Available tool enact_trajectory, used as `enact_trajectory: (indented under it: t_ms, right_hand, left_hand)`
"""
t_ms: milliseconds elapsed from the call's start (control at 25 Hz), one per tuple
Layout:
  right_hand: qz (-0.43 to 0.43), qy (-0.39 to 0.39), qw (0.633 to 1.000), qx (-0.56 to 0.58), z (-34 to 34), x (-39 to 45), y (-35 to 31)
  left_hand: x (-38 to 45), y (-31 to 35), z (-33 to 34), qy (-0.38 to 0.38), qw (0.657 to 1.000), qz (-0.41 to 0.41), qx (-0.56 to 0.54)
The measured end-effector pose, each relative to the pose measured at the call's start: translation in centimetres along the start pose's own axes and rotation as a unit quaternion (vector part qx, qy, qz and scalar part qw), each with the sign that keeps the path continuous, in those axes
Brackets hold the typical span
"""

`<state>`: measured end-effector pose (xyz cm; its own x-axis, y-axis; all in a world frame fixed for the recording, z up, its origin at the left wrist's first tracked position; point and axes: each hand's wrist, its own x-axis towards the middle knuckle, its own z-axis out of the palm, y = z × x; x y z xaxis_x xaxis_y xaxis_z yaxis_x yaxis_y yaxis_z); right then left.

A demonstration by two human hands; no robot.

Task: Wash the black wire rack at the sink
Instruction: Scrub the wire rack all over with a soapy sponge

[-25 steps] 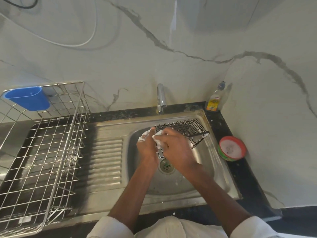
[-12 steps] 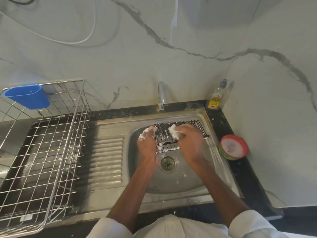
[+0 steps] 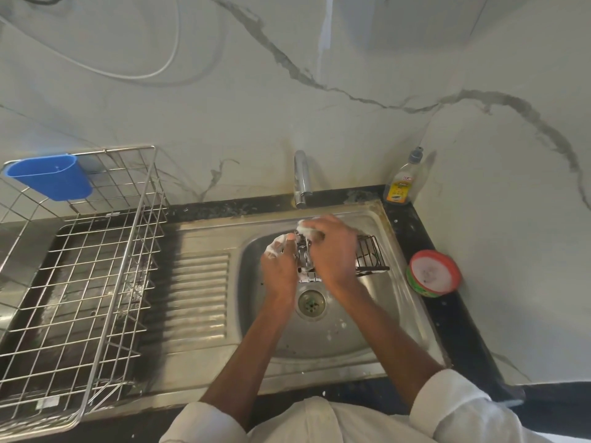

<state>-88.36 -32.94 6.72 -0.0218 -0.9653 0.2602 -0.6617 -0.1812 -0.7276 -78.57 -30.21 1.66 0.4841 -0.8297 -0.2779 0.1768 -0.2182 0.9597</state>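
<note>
The black wire rack [image 3: 371, 254] is held over the steel sink basin [image 3: 393, 302], tilted, mostly hidden behind my hands. My left hand [image 3: 279, 266], covered in suds, grips the rack's left end. My right hand [image 3: 332, 251] lies across the top of the rack and holds a foamy white scrubber [image 3: 305, 231] against its far left corner. Soap foam clings to the wires between my hands. The tap [image 3: 302, 179] stands just behind, with no water visibly running.
A large steel dish rack [image 3: 80, 282] with a blue cup holder [image 3: 51, 177] sits on the drainboard at left. A dish-soap bottle [image 3: 401, 182] stands at the sink's back right corner. A red-rimmed tub of soap paste [image 3: 433, 273] is on the black counter at right.
My right hand with the scrubber has moved left and away from me along the rack to its far left corner. The rack has turned slightly, and my left hand keeps its hold.
</note>
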Motion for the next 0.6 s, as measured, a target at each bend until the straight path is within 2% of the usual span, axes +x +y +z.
enact_trajectory:
  t_ms: [80, 120, 240, 280, 320, 440, 480, 520, 600]
  right_hand:
    - [-0.054, -0.027, 0.998, 0.022, 0.5, -1.5, -0.1]
    - [-0.04, -0.028, 0.999, 0.008, 0.2, -1.7, 0.7]
    - [0.089, -0.009, 0.994, -0.061, -1.3, -0.8, 4.6]
    - [0.097, -0.013, 0.993, -0.067, -1.2, -1.1, 4.7]
    - [0.067, -0.026, 0.996, -0.056, -1.0, -1.6, 3.9]
    - [-0.106, -0.096, 0.989, 0.033, 0.3, -3.8, 2.3]
    - [-0.123, -0.104, 0.986, 0.043, 0.1, -3.8, 2.7]
    - [-0.1, -0.085, 0.991, 0.033, -0.4, -3.4, 3.7]
    - [0.024, -0.022, 0.999, 0.009, -1.9, -2.6, 5.7]
  left_hand:
    - [0.7, -0.1, -0.6, 0.025, 0.999, -0.033, -0.03]
    - [0.9, -0.1, -1.0, 0.037, 0.995, -0.068, -0.055]
    - [0.9, -0.1, -1.4, 0.054, 0.989, -0.107, -0.085]
    - [0.7, 0.1, -1.4, 0.056, 0.99, -0.103, -0.084]
    - [0.5, 0.2, -1.3, 0.057, 0.991, -0.1, -0.075]
    - [0.1, 0.3, -1.2, 0.05, 0.991, -0.092, -0.087]
    - [0.2, 0.4, -1.3, 0.053, 0.99, -0.091, -0.092]
    - [0.3, 0.4, -1.5, 0.057, 0.989, -0.096, -0.099]
    - [0.3, 0.7, -1.7, 0.064, 0.986, -0.106, -0.108]
